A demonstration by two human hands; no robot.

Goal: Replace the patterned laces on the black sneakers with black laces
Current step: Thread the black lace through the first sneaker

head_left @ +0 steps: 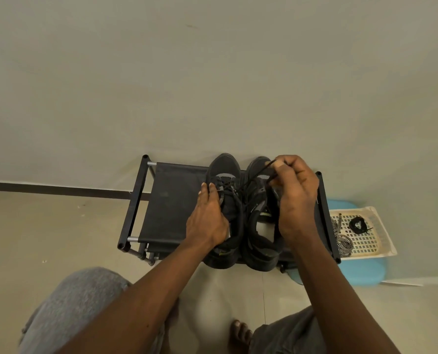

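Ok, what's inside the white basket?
The basket holds patterned laces at its left and a coiled black lace near the middle. The rack frame covers its left edge, so anything there is hidden.

Black is being shown by the sneakers [224, 166], the threaded lace [229, 187], the coiled lace [356, 226] and the rack [172, 200], while a black-and-white woven pattern is being displayed by the loose laces [344, 242] in the cream basket [368, 245], and light blue is being shown by the stool [361, 273].

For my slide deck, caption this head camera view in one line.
Right hand pinches a black lace above two black sneakers on a rack; left hand rests on one.
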